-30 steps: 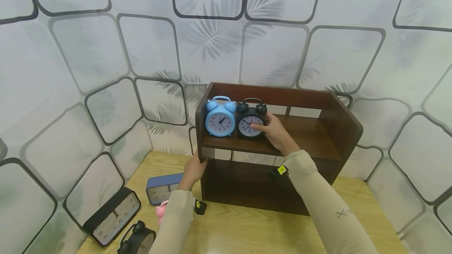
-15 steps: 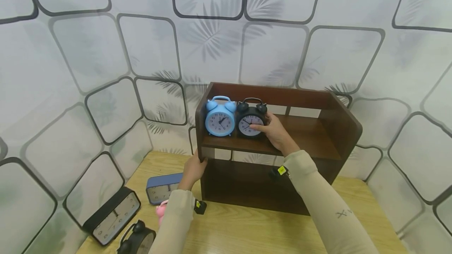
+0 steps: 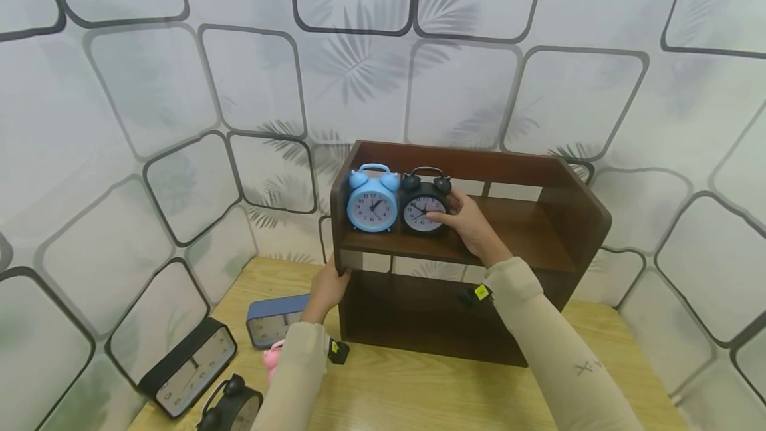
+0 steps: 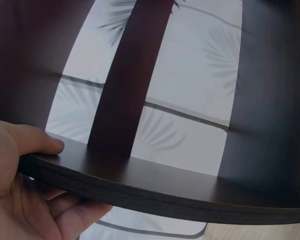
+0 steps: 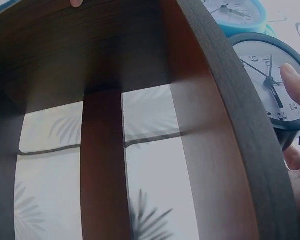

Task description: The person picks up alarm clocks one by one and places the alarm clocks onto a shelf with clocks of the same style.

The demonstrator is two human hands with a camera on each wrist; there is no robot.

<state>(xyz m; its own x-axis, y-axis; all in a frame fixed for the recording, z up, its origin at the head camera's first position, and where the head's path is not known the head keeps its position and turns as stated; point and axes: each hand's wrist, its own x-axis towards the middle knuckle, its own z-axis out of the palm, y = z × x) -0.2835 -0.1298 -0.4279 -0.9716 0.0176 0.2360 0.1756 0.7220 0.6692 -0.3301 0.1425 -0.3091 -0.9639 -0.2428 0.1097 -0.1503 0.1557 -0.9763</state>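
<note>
A dark brown wooden shelf point(image 3: 461, 255) stands on the table. On its upper board, a black twin-bell alarm clock point(image 3: 421, 226) stands upright beside a light blue twin-bell alarm clock point(image 3: 371, 223). My right hand point(image 3: 473, 228) grips the black clock from its right side, with the thumb over its face; the right wrist view shows that thumb point(image 5: 296, 86) on the dial. The shelf's left side panel is held by my left hand point(image 3: 326, 291). Close up in the left wrist view, my left hand point(image 4: 20, 170) has its thumb inside the panel point(image 4: 155, 192) and its fingers outside.
Left of the shelf lie a blue rectangular clock point(image 3: 269, 323), a black rectangular clock point(image 3: 190, 368) and another black twin-bell clock point(image 3: 233, 404). A pink object point(image 3: 272, 359) is partly hidden by my left sleeve. A patterned wall covering point(image 3: 371, 85) rises behind the table point(image 3: 419, 391).
Both hands keep their holds and the clocks stay in place on the shelf. The head view has shifted very slightly, and my right forearm sits a touch lower and further right.
</note>
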